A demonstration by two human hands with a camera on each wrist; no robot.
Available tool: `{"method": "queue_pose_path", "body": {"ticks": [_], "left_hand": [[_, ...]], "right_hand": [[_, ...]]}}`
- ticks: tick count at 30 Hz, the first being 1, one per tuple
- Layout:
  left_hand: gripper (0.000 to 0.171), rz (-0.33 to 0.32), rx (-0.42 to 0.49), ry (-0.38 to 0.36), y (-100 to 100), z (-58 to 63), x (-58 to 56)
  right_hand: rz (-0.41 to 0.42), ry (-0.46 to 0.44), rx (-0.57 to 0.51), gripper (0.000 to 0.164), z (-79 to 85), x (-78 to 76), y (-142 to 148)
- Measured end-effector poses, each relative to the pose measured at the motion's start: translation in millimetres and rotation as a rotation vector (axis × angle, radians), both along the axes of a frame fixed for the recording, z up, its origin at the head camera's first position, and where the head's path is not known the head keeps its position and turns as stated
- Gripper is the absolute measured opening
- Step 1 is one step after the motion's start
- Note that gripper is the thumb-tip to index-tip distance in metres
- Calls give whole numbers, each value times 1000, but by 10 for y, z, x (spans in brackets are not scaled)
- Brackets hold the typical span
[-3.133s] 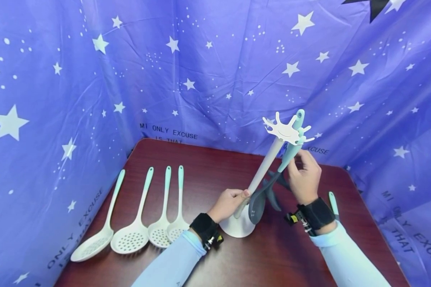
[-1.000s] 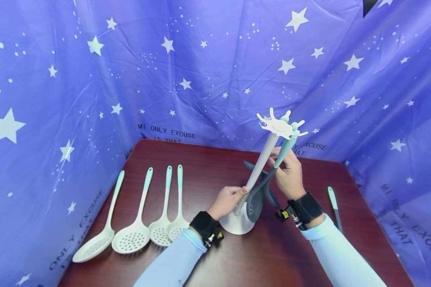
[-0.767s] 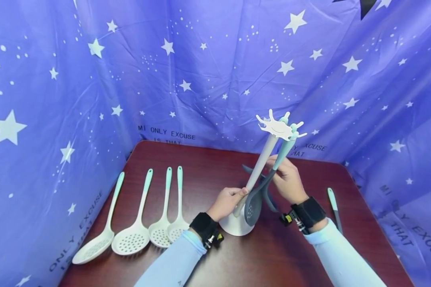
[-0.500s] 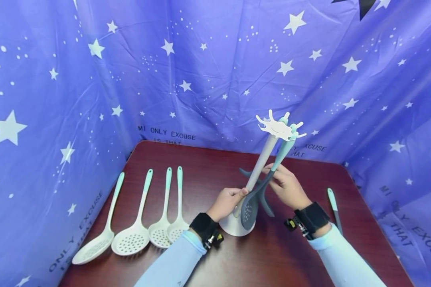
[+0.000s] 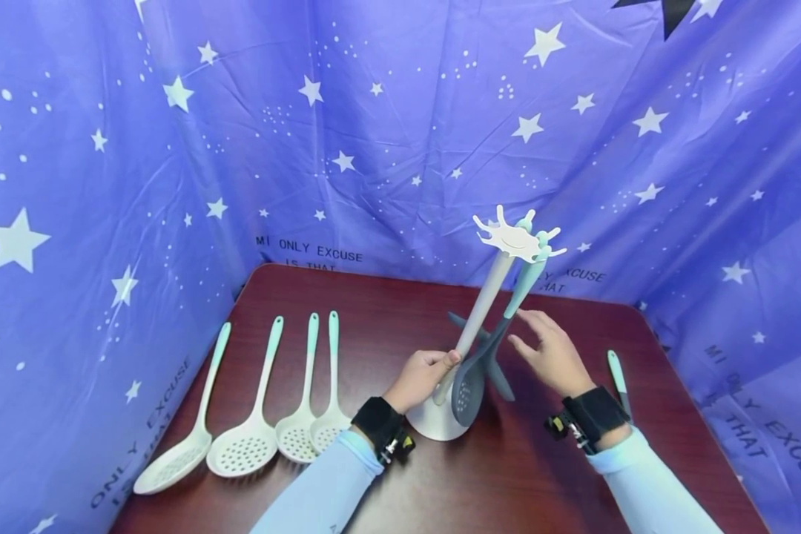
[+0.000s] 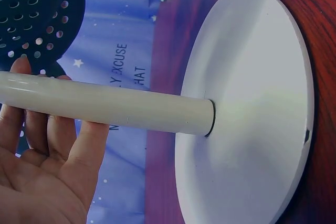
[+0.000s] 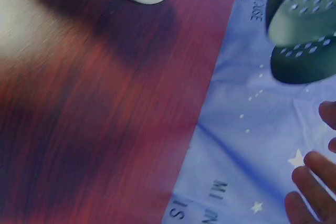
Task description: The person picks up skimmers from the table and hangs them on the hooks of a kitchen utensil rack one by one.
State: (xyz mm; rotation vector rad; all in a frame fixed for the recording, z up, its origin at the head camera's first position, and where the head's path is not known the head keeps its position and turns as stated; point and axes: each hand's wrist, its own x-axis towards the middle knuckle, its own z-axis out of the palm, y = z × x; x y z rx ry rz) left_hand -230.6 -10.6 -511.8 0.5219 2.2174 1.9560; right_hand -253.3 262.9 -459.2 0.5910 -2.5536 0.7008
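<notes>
My left hand [image 5: 419,378] grips the pale pole of a white utensil stand [image 5: 486,304], which rises from a round base [image 6: 252,103] and leans right in the head view. Hooks ring its top. Two dark grey utensils with mint handles hang on the right-hand hooks. The front one is a slotted spoon [image 5: 469,393]; the other [image 5: 500,380] is partly hidden behind it, and the right wrist view shows holes in its head too. My right hand [image 5: 552,354] is just right of them, fingers loosely spread, holding nothing.
On the dark red table [image 5: 374,311], several white perforated utensils with mint handles lie in a row at left, including a skimmer [image 5: 242,447]. Another mint-handled grey utensil [image 5: 617,374] lies at right, partly hidden by my right forearm. A blue star-print curtain [image 5: 400,133] surrounds the table.
About three seconds ago my right hand held a mint handle up at the hooks. That utensil now hangs, and my right hand has lowered, let go and drawn rightward. My left hand keeps its grip.
</notes>
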Motion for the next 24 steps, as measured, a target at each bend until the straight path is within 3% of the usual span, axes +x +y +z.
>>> {"method": "queue_pose_path", "body": {"ticks": [3,10,18,24], "left_hand": [[88,6,0,3,-7,-3,-4],[80,5,11,6,-7,3,-10],[78,6,-1,-5,-11,23,5],[81,10,-4,-19,-18,19,20]], "right_hand": [[-47,-89,21,70,-32,-2,89],[-175,-404,118,104,-61,60,332],[-333,-425,284,80,-249,150,810],[-463,-578,302,89,-375,206,1292]]}}
